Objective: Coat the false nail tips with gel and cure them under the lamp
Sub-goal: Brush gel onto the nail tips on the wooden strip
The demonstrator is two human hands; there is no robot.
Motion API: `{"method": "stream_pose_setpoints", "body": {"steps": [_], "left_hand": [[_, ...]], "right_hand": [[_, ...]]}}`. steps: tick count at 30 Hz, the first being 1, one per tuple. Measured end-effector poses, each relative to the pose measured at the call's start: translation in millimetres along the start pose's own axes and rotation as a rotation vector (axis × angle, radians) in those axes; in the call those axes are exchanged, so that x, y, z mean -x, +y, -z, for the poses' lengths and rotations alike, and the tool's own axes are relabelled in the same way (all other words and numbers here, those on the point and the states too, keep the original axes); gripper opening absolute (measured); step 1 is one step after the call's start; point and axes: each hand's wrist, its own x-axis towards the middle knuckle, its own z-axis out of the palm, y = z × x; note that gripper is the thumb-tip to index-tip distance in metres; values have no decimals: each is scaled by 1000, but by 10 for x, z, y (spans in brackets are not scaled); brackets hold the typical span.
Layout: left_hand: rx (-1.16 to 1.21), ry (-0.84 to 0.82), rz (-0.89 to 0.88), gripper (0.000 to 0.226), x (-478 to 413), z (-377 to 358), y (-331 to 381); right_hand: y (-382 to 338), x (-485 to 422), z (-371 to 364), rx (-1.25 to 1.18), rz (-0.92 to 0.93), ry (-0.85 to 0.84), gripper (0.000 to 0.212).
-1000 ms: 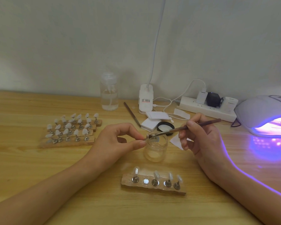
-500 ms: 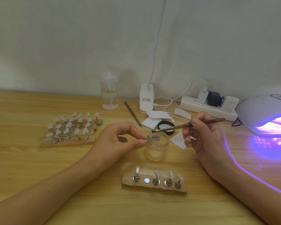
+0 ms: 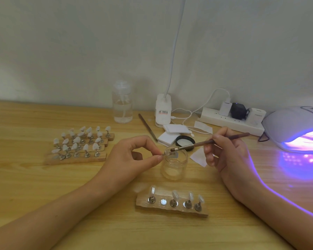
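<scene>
My left hand [image 3: 134, 156] pinches a small nail tip on its stand [image 3: 165, 153] between thumb and forefinger, just above the rim of a clear gel jar [image 3: 173, 166]. My right hand [image 3: 224, 150] holds a brown brush [image 3: 206, 142] like a pen; its bristle end touches the held tip. In front of the jar lies a wooden holder [image 3: 172, 206] with several clear nail tips on metal stands and one bare magnet spot. The curing lamp [image 3: 296, 129] glows purple at the far right.
Wooden holders with several white nail tips [image 3: 79, 145] lie to the left. At the back stand a clear pump bottle [image 3: 122, 103], a white desk-lamp base [image 3: 163, 112], a power strip [image 3: 231, 120], white pads [image 3: 172, 132], a black jar lid [image 3: 185, 141] and a second brush [image 3: 147, 127].
The brush tip had lifted up and right off the held nail tip, and has now come back down onto it. My left hand has stayed put.
</scene>
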Motion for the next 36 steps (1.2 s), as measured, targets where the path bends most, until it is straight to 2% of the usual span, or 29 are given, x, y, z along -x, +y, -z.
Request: {"method": "stream_pose_setpoints", "body": {"steps": [3, 7, 10, 15, 19, 23, 27, 32, 36], "left_hand": [[-9, 3, -21, 11, -3, -6, -7], [-6, 9, -56, 12, 6, -2, -3], [-24, 11, -92, 12, 17, -15, 4], [-39, 16, -101, 10, 10, -16, 6], [-38, 21, -95, 11, 15, -13, 3], [-24, 22, -93, 11, 7, -10, -6], [-26, 18, -101, 10, 7, -12, -3], [-18, 16, -99, 10, 4, -11, -4], [-17, 18, -95, 9, 3, -12, 2]], "right_hand": [[-6, 14, -22, -1, 18, -74, 20], [13, 0, -3, 29, 9, -14, 29], [-5, 1, -19, -11, 28, -66, 21], [7, -5, 2, 15, 22, -9, 25], [-5, 6, -33, 6, 25, -88, 18], [24, -5, 8, 19, 0, -13, 23], [18, -9, -12, -22, 18, -68, 16], [22, -10, 8, -19, -5, -18, 17], [16, 4, -17, -10, 13, -72, 19]]}}
